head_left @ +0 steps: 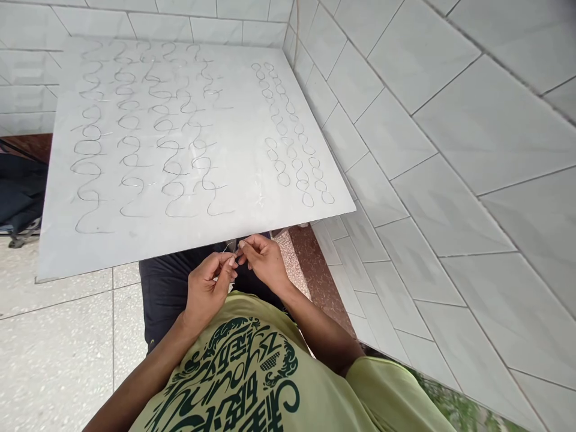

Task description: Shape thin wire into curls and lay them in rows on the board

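My left hand point(209, 288) and right hand point(265, 261) pinch a thin wire point(228, 247) between narrowly closed fingers point(233, 261), beside a white board point(135, 252) of looped wire shapes point(90, 174).

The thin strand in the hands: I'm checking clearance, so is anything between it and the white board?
Nothing visible stands in the way: the thin pale strand, held by the left hand and right hand, sits at the near edge of the flat white board.
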The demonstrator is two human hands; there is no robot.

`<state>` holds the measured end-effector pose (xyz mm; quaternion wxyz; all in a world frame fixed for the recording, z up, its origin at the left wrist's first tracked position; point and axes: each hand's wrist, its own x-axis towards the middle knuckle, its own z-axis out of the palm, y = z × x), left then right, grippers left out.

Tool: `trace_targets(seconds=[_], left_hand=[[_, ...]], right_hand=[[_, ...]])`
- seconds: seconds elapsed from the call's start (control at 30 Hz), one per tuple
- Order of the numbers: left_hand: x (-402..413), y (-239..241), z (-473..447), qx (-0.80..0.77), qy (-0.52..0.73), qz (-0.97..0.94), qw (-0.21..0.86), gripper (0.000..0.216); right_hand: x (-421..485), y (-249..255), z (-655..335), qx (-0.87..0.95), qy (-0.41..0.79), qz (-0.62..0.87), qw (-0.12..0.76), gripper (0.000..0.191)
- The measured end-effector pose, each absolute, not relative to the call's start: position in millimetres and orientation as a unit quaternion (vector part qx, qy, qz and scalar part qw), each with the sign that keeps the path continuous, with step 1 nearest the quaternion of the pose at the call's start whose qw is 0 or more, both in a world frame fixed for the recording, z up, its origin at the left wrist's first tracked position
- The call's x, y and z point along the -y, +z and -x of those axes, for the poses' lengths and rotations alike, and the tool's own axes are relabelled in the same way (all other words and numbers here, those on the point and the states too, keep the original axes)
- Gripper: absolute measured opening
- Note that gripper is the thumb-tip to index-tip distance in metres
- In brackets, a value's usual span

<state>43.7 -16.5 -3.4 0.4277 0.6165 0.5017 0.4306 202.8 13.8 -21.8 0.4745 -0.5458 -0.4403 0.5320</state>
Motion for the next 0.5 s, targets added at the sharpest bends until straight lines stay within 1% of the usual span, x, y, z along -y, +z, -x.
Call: trace_targets(seconds=[0.1, 0.17, 0.23, 0.3, 0.4, 0.5], left_hand=[[18, -4, -42, -0.497, 0.434, -0.626, 0.415, 0.014], [18, -3, -41, -0.495, 0.442, -0.611, 0.43, 0.014], [16, -1, -40, -0.498, 0.458, -0.567, 0.47, 0.014], [11, 2, -39, -0.493, 0.475, -0.497, 0.532, 0.015], [2, 3, -36, -0.464, 0.486, -0.4, 0.624, 0.017], [-5, 2, -34, -0.445, 0.49, -0.356, 0.66, 0.019]], right_hand=[[-16, -21, -201, 0.364, 0.587, 0.523, 0.5, 0.027], [-17, -23, -202, 0.293, 0.637, 0.503, 0.505, 0.026], [-15, -25, -202, 0.233, 0.683, 0.479, 0.5, 0.027], [-13, -26, -202, 0.198, 0.712, 0.456, 0.497, 0.031], [-7, -25, -200, 0.184, 0.706, 0.443, 0.52, 0.035], [-3, -23, -197, 0.185, 0.685, 0.446, 0.545, 0.036]])
